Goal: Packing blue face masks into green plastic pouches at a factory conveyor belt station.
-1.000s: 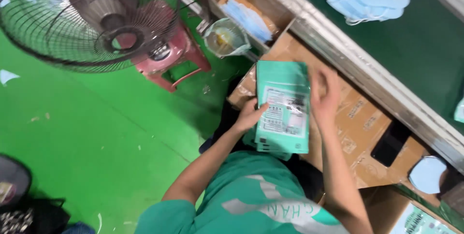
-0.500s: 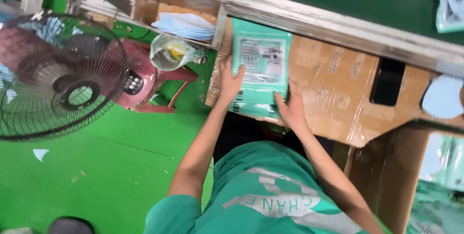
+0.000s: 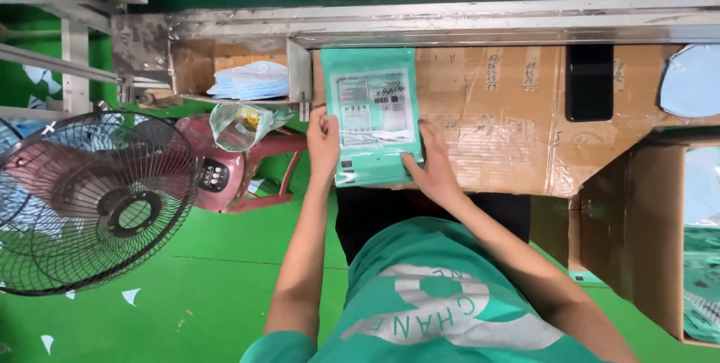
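Packet stack: green flat packets (image 3: 373, 119), lying on the cardboard-covered worktop (image 3: 487, 130) at its left end.
Left hand (image 3: 323, 140): grip closed on the stack's left edge.
Right hand (image 3: 431, 164): grip clasping the lower right corner.
Surroundings: fan (image 3: 90, 198), red stool (image 3: 232, 172), black phone (image 3: 589, 82).

We see a bright, evenly lit scene, the light soft and coming from above. Shadows stay faint: a thin one under the table (image 3: 487, 145) edge, a darker patch between the forearms. The metal rail (image 3: 450, 22) shows dull glare, and the plastic over the cardboard gives pale sheen. The green pack (image 3: 373, 115) is sharp enough, though its print is too small to read. The fan (image 3: 90, 198) bends slightly at the left edge. Colours look saturated.
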